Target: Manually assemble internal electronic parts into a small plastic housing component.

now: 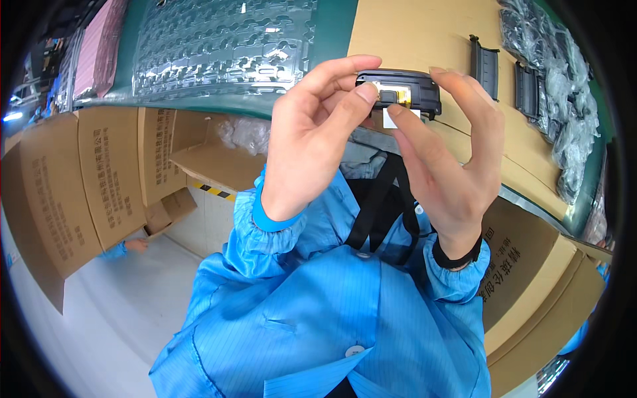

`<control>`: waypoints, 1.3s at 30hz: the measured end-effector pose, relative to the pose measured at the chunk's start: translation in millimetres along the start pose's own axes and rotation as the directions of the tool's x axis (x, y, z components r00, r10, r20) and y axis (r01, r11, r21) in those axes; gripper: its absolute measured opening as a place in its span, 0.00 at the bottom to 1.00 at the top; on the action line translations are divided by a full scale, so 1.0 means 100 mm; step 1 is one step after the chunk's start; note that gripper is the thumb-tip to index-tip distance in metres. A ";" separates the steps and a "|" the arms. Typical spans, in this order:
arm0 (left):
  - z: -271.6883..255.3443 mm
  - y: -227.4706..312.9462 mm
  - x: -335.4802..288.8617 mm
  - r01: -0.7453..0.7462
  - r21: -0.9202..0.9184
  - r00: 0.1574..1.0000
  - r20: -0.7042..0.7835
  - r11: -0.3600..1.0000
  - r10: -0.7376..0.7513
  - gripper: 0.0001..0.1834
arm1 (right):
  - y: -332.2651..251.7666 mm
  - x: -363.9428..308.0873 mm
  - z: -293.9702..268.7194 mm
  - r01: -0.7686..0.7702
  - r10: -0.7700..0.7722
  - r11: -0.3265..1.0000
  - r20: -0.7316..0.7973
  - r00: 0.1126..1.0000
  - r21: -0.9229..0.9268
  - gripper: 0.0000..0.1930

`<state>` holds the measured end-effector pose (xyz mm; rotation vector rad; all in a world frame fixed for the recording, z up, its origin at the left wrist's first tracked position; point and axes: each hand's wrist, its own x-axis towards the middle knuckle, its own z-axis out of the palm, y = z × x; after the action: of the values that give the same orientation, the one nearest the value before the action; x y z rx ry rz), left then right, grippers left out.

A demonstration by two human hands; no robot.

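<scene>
Both hands hold up a small black plastic housing (426, 94) with rounded corners, over the front edge of the workbench. My left hand (312, 126) is closed on its left end, thumb in front and fingers behind. Inside the open face sit a dark square part and a yellow-and-white strip (403, 96). With one fingertip at the upper right corner and another at the lower edge, my right hand (451, 139) grips the other side. Under that lower fingertip a small white rectangle (410, 121), like a label, sticks out below the housing; how it is attached is hidden.
Clear plastic trays (219, 50) lie on the green bench. Two black ribbed parts (486, 66) rest on the cardboard sheet (405, 33), beside a heap of clear plastic bags (547, 86). Open cardboard boxes (99, 179) stand left; another box (531, 278) stands right. Another person's hand (137, 245) shows at left.
</scene>
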<state>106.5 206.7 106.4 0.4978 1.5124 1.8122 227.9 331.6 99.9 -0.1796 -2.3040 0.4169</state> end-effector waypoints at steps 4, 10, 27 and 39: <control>-0.01 0.06 -0.05 -0.056 0.023 0.998 0.011 0.998 0.056 0.17 | -0.02 0.01 -0.01 -0.022 0.021 0.997 0.006 1.000 0.077 0.15; -0.07 0.09 -0.10 -0.189 0.189 0.982 0.060 0.964 0.181 0.17 | -0.11 0.13 -0.05 -0.225 0.204 0.952 0.121 0.971 0.206 0.11; 0.05 0.05 0.01 -0.437 0.422 0.898 0.154 0.794 0.412 0.15 | -0.11 0.25 -0.16 -0.445 0.440 0.809 0.106 0.892 0.383 0.10; 0.15 0.04 0.03 -0.289 0.033 0.955 -0.059 0.957 0.291 0.18 | -0.25 0.02 0.08 -0.558 0.701 0.044 0.373 0.608 0.828 0.11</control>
<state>113.6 218.6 113.1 0.7118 1.5709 2.0519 221.3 307.0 104.8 -0.6652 -1.3422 2.0302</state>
